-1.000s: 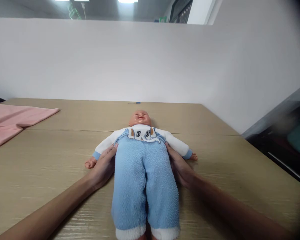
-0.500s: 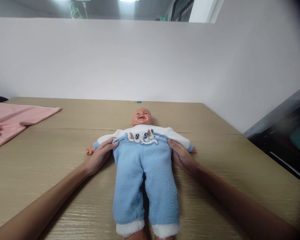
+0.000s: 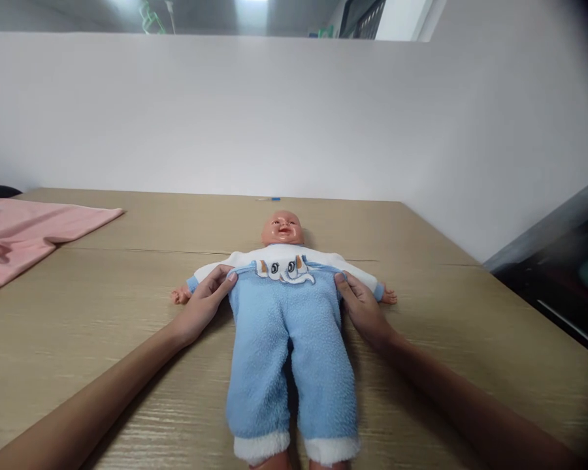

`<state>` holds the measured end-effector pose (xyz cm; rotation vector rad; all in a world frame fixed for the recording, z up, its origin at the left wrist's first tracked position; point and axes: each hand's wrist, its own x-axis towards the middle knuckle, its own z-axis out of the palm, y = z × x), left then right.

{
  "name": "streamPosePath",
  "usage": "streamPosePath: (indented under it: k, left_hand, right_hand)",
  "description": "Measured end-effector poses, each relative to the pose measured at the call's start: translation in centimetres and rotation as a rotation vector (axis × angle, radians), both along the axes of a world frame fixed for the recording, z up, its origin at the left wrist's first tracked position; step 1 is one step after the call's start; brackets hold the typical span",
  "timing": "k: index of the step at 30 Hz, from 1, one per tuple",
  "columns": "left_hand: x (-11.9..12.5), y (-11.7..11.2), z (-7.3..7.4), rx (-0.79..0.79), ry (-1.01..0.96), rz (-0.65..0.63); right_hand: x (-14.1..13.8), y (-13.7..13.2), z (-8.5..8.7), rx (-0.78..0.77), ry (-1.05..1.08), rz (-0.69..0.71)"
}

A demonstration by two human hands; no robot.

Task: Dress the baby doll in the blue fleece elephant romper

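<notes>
A doll (image 3: pixel 287 287) lies on its back in the middle of the wooden surface (image 3: pixel 102 307), head away from the person and feet nearest them, arms spread out to either side. It wears a white top with an elephant picture and fluffy blue trousers (image 3: pixel 264 372) with white cuffs. The left hand (image 3: pixel 203 307) rests against the doll's side beneath its outstretched arm, fingers (image 3: pixel 229 277) held close together and pinching the top edge of the trousers; the right hand (image 3: pixel 365 308) does the same on the doll's other side, its fingers (image 3: pixel 342 279) closed on the waistband there. The fleece looks soft, stretchy and easy to bunch, so it probably gives best to a grip on the firmer waistband at both sides of the doll, not on the loose legs. The doll itself seems light, with a hard, smooth head and small rigid hands that cloth could catch on. A pink cloth (image 3: pixel 24 235) lies well to the left of the doll
</notes>
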<state>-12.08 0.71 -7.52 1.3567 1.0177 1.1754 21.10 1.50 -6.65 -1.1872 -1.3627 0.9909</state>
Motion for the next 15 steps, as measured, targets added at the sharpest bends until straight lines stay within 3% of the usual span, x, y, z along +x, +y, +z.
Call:
streamPosePath:
  k: [7, 11, 15]
  left_hand:
    - [0.0, -0.1, -0.1, -0.016, -0.007, 0.018]
    - [-0.1, -0.1, 0.0, -0.022, 0.005, 0.025]
    - [-0.3, 0.0, 0.0, -0.022, 0.017, -0.004]
  right_hand:
    - [0.2, 0.5, -1.4, -0.117, 0.263, -0.028]
    - [0.0, 0.8, -1.3, -0.227, 0.409, 0.012]
    - [-0.4, 1.3, -1.2, -0.180, 0.476, 0.036]
